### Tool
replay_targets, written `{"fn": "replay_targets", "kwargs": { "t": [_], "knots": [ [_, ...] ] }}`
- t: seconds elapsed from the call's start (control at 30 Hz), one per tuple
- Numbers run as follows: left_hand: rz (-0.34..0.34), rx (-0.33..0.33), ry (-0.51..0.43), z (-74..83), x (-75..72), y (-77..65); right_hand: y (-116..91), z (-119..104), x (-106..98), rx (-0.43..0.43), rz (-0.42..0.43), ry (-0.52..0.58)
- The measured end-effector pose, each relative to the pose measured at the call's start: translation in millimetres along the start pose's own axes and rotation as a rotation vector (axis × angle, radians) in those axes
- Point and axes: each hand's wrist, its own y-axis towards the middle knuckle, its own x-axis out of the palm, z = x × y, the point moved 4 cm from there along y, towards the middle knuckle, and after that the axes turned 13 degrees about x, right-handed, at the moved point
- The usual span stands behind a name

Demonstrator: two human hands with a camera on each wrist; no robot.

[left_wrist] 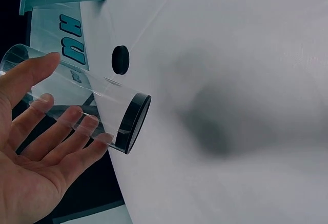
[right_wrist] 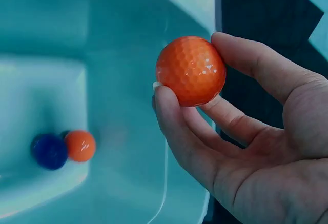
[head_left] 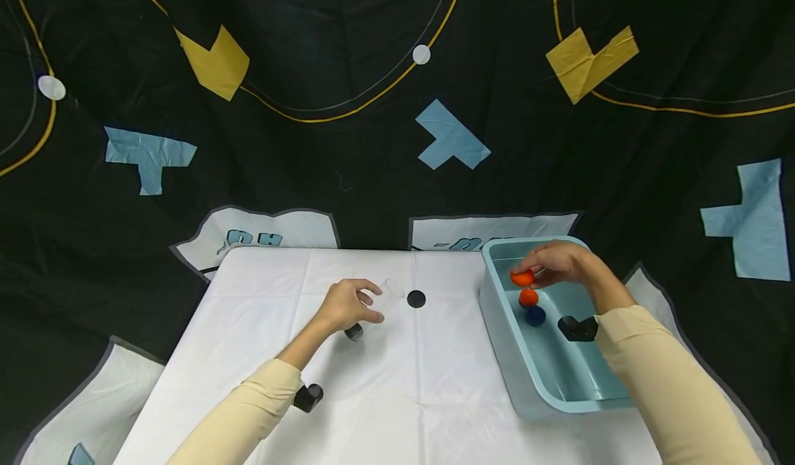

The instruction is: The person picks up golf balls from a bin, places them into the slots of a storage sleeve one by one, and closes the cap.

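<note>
My left hand point(head_left: 350, 305) grips a clear plastic tube point(left_wrist: 110, 98), which tilts above the white table with its black-capped end point(left_wrist: 134, 124) down. A separate black round lid point(head_left: 416, 299) lies on the cloth to the right of that hand. Over the light-blue bin point(head_left: 506, 344), my right hand point(head_left: 559, 263) pinches an orange golf ball point(right_wrist: 190, 71) between thumb and fingers. Below it, on the bin's floor, another orange ball point(right_wrist: 80, 145) and a dark blue ball point(right_wrist: 48, 151) sit side by side.
The bin stands on the right part of the white-covered table point(head_left: 373, 410). Behind the table hangs a dark cloth point(head_left: 348, 168) with blue and yellow patches. A black wrist camera point(head_left: 308, 397) is on the left forearm, another point(head_left: 577, 328) on the right.
</note>
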Motion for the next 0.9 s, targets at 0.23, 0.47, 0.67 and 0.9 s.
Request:
{"fn": "replay_targets", "kwargs": {
  "t": [0.23, 0.47, 0.67, 0.9],
  "knots": [
    [-0.002, 0.007, -0.014, 4.2, 1.3, -0.4, -4.2, -28.8, 13.3, -0.017, -0.002, -0.003],
    [-0.013, 0.024, -0.012, 12.2, 4.9, 2.5, -4.4, -54.6, 30.8, -0.017, -0.003, -0.038],
    [-0.028, 0.040, -0.019, 17.7, 8.9, 5.3, 0.0, -72.4, 51.7, -0.031, 0.018, -0.051],
    [-0.039, 0.056, -0.007, 25.6, 9.8, 7.8, 1.1, -88.4, 78.9, -0.072, 0.061, -0.045]
  ]
}}
